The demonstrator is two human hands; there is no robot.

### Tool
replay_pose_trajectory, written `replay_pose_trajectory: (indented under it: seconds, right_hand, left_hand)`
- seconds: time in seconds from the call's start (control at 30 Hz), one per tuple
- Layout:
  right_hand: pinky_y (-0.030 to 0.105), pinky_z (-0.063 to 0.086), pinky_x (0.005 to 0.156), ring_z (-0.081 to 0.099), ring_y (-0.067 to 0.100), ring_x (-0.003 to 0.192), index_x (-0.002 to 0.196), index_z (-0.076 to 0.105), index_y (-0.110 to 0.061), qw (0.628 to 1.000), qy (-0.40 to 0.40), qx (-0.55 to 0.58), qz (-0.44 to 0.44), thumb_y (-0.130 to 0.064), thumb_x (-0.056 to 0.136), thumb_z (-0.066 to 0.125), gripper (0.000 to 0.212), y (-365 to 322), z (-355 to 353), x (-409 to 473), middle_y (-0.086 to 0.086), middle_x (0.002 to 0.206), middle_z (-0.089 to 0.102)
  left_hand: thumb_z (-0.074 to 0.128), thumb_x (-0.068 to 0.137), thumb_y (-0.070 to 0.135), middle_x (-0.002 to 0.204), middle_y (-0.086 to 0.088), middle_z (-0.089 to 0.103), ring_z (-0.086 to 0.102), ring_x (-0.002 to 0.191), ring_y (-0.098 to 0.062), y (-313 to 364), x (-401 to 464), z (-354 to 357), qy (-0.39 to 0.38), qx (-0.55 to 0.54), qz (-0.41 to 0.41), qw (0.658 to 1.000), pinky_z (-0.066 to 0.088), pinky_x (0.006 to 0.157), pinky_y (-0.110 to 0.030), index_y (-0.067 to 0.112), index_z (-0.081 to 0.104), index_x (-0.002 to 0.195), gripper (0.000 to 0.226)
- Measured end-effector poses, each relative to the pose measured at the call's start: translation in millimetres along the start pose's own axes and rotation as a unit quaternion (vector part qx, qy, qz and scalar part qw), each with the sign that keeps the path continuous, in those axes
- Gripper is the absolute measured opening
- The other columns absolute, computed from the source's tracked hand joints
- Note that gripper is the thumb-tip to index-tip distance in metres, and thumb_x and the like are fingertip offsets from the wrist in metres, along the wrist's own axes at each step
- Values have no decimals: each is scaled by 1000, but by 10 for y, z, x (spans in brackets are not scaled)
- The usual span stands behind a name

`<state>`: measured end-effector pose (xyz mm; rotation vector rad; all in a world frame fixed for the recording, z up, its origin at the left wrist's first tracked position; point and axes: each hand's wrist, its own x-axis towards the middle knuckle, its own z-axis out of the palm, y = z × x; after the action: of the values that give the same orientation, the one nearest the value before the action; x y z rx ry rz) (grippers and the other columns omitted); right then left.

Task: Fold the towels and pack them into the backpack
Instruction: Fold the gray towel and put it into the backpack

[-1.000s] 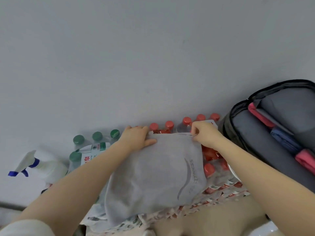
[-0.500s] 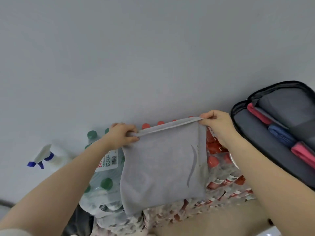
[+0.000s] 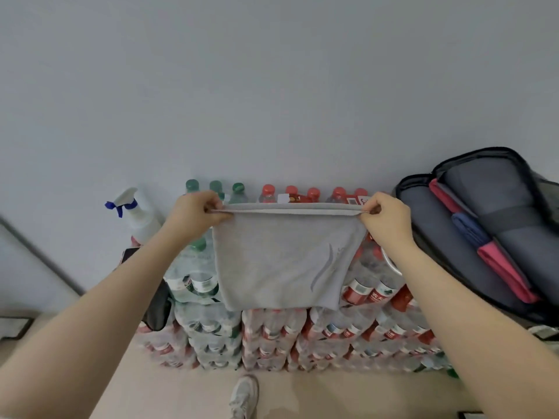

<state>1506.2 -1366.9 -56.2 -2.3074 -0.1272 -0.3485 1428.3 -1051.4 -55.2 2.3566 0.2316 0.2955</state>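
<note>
A grey towel [image 3: 281,261] hangs doubled in the air in front of the stacked bottles, its top edge pulled taut and level. My left hand [image 3: 193,211] pinches its top left corner and my right hand [image 3: 385,214] pinches its top right corner. A curved grey logo shows near the towel's lower right. At the right an open dark backpack [image 3: 429,261] leans on the bottles. Folded pink towels [image 3: 502,270] and a blue towel [image 3: 467,229] sit inside it.
Shrink-wrapped packs of water bottles [image 3: 302,337] with red and green caps are stacked against the grey wall. A white spray bottle [image 3: 140,214] with a blue trigger stands at their left end. My shoe [image 3: 245,396] is on the beige floor below.
Both hands have lifted the towel off the bottles and moved apart, stretching its top edge straight. The view has tilted down, showing the floor and more bottle packs.
</note>
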Motion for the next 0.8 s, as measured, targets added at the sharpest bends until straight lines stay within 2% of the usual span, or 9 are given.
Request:
replay_pose_trajectory:
  seconds: [0.07, 0.17, 0.23, 0.3, 0.43, 0.53, 0.6, 0.67, 0.8]
  right_hand:
    - [32, 42, 73, 51, 17, 72, 60, 55, -15, 986, -36, 146, 66, 9, 72, 58, 27, 59, -67, -101, -3, 66, 53]
    - [26, 44, 65, 52, 15, 67, 51, 50, -20, 897, -102, 401, 155, 15, 76, 54, 43, 72, -133, -202, 0, 64, 53]
    - [21, 46, 58, 56, 10, 61, 48, 51, -21, 856, -143, 468, 170, 15, 80, 49, 48, 70, -143, -189, -3, 60, 56]
    - [19, 49, 54, 59, 7, 56, 47, 56, -21, 837, -151, 495, 179, 14, 82, 48, 50, 69, -102, -120, -6, 56, 60]
    - [19, 48, 63, 55, 11, 66, 69, 55, -14, 891, -112, 408, 167, 8, 82, 58, 26, 12, 135, 175, -1, 67, 59]
    - [10, 43, 60, 55, 6, 70, 93, 60, -14, 931, -111, 316, 142, 4, 81, 62, 22, -54, 376, 489, 1, 82, 58]
    - [2, 40, 52, 55, 2, 65, 105, 62, -7, 955, -111, 244, 125, 4, 81, 64, 27, -87, 544, 719, 2, 80, 59]
    - [3, 39, 53, 53, 7, 63, 100, 66, 2, 980, -104, 139, 96, 3, 80, 65, 20, -96, 710, 955, -3, 69, 56]
    - [20, 41, 55, 50, 2, 42, 86, 68, -3, 992, -87, 14, 86, -5, 81, 64, 6, -158, 1035, 1346, -1, 61, 56]
  left_hand:
    - [72, 78, 13, 61, 1, 43, 37, 55, -9, 32, -225, -77, -21, -124, -10, 992, 30, 53, -20, 14, 51, 66, 24]
    - [65, 82, 7, 53, 8, 45, 37, 41, 1, 38, -385, -163, -6, -243, -44, 969, 29, 43, -8, 14, 52, 66, 23]
    - [61, 85, 5, 47, 15, 48, 40, 42, 2, 34, -366, -203, 2, -279, -56, 959, 32, 45, -6, 14, 52, 67, 22]
    - [60, 86, 5, 53, 15, 53, 45, 52, 2, -3, -273, -237, 2, -294, -61, 954, 39, 54, -8, 15, 56, 69, 20]
    - [58, 87, 5, 73, -1, 55, 49, 67, -10, -149, 33, -278, -10, -254, -75, 964, 42, 68, -17, 15, 59, 77, 15]
    - [61, 87, 12, 75, 1, 54, 48, 65, -11, -304, 371, -270, 9, -145, -74, 987, 38, 61, -19, 19, 58, 90, 8]
    - [61, 87, 17, 79, 2, 57, 51, 72, -12, -406, 636, -261, 8, -46, -57, 997, 38, 61, -18, 18, 60, 97, 10]
    - [60, 88, 18, 83, 0, 60, 51, 79, -15, -475, 914, -246, 5, 30, -35, 999, 35, 60, -21, 10, 65, 94, 11]
    - [60, 87, 16, 90, -11, 62, 48, 80, -19, -608, 1423, -196, 50, 102, -3, 994, 31, 69, -25, 5, 66, 90, 13]
